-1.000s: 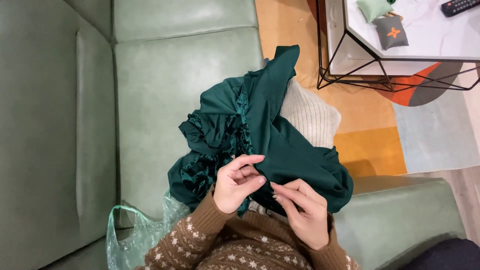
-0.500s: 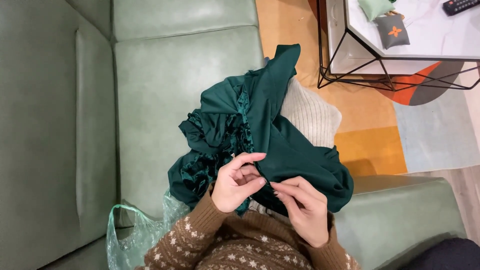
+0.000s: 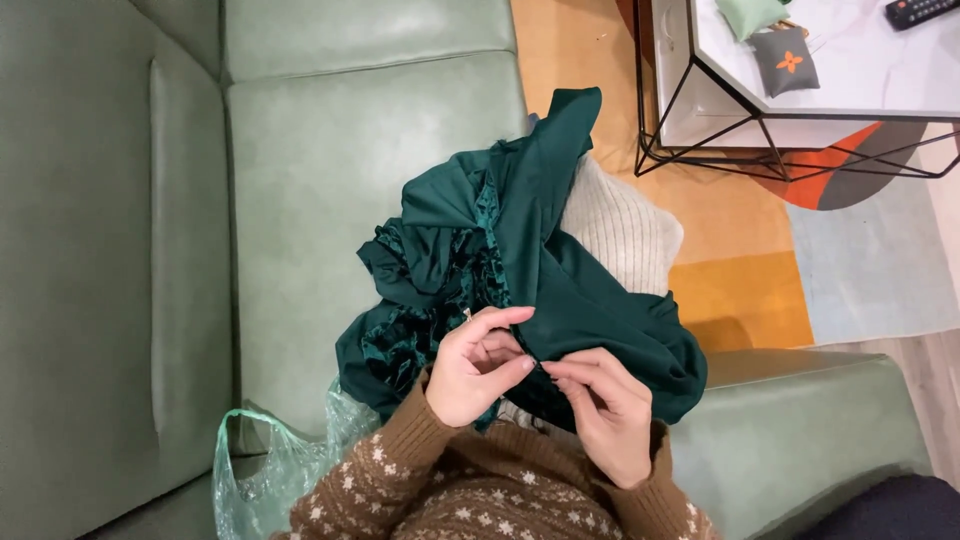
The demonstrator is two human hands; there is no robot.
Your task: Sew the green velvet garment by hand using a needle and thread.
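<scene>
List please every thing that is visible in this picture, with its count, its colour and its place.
garment: one, dark green, bunched on the sofa seat, pinched by both hands
knit: one, cream, ribbed, under the garment at its right
sofa: one, pale green, fills the left and bottom
bag: one, clear green plastic, on the seat at bottom left
table: one, white top on a black wire frame, top right
pouches: two, one grey with an orange mark, one light green, on the table
remote: one, black, at the table's top edge
rug: one, orange, blue and grey patches, on the floor at right
sleeves: two, brown patterned knit, bottom centre
left hand: pinching the garment
right hand: pinching the garment beside it
</scene>
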